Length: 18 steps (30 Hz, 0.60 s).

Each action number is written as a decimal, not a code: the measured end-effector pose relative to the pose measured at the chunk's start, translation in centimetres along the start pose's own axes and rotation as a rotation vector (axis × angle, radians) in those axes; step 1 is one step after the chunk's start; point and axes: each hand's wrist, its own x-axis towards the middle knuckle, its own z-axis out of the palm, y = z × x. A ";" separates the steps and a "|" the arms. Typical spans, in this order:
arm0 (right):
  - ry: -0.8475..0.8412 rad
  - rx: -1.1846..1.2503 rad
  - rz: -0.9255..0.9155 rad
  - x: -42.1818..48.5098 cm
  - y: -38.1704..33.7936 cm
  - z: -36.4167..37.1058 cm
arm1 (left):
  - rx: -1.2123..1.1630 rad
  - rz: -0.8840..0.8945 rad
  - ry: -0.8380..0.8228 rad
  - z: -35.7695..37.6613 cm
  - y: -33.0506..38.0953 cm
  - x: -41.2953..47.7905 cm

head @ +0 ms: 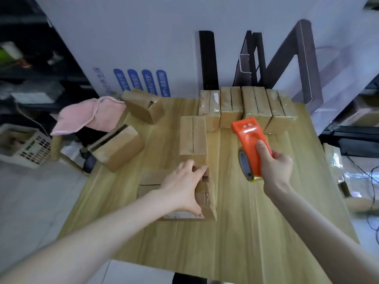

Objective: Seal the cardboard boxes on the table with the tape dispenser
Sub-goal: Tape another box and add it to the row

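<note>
Step now: getting a box ready for tape. No tape is going on yet, I think.

Left hand [184,187]: it lies on top of the near box [207,203], fingers spread and curled over its top. It looks like it is holding the box down or pulling it closer.

Near box: it sits toward the near edge of the desk [256,232], about in the middle. Its top looks rough and not sealed. It is a bit blurry, so I cannot tell how the flaps lie.

Right hand [273,168]: it is closed around the tape dispenser [249,140], thumb on top.

Tape dispenser: it is orange, with a roll of tape on its side. It is up in the air above the desk, to the right of the near box and not touching any box.

Middle box [192,136]: it stands just behind the near box. A dark slit runs down its top, so it looks untaped.

Back row of boxes [246,107]: they stand side by side along the far edge of the desk. Some look shiny, maybe already taped.

Left boxes [131,128]: two more lie tipped near the far left corner, one with an open end.

Pink cloth [86,115]: it lies off the far left edge of the desk.

Next move needs: the flaps pushed flat and shut, the box held firm, then the dispenser brought over to one end of the seam and pulled straight along it.
</note>
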 end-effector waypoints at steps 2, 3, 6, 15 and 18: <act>-0.031 0.011 0.007 -0.7 0.4 -0.3 | 0.002 -0.039 -0.028 2.7 1.2 0.4; -0.044 0.009 0.011 -1.0 0.6 -0.5 | 0.000 -0.062 -0.030 3.6 1.7 0.7; -0.074 -0.022 0.015 -1.5 1.0 -0.5 | -0.036 -0.090 -0.038 5.5 1.9 1.9; -0.070 -0.059 0.046 -0.9 1.0 1.1 | -0.197 -0.083 0.247 3.6 -0.3 9.5; -0.058 -0.082 0.047 -0.3 1.2 2.7 | -0.127 -0.046 0.195 3.0 -2.1 13.0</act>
